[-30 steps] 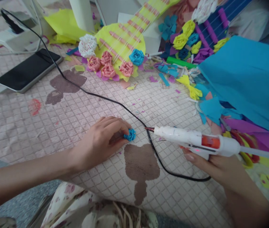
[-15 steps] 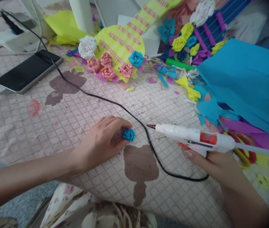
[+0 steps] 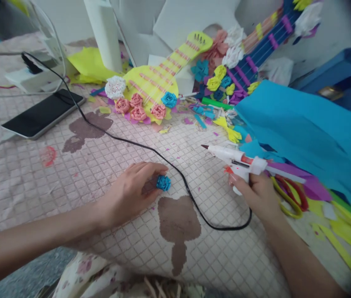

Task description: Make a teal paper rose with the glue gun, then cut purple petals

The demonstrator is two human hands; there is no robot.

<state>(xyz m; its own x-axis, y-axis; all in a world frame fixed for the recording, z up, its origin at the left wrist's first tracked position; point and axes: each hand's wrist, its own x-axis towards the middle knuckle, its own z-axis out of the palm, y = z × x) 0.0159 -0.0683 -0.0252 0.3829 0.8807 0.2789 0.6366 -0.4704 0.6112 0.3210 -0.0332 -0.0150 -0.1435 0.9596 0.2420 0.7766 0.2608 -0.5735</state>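
Observation:
Between the thumb and fingers of my left hand (image 3: 128, 192) is a small blue paper flower (image 3: 163, 183), held low over the quilted cloth. My right hand (image 3: 257, 194) grips a white glue gun (image 3: 234, 157) by its handle. The gun's dark nozzle points left, apart from the flower, and a glue stick (image 3: 287, 171) juts from its back. A black cord (image 3: 150, 147) runs from the gun across the cloth, passing just right of the flower. Beyond my hands lies a yellow paper guitar (image 3: 153, 87) with pink, white and blue paper flowers along its lower end.
A phone (image 3: 43, 114) lies at left, near a white power strip (image 3: 28, 76). Blue paper sheets (image 3: 305, 128) spread over the right side, with scissors (image 3: 290, 196) and yellow scraps nearby. A dark blue paper guitar (image 3: 256, 54) leans at the back right.
My right hand and the glue gun have moved up and away, with the nozzle farther from the flower. The view has tilted up, showing more of the back. My left hand still holds the flower.

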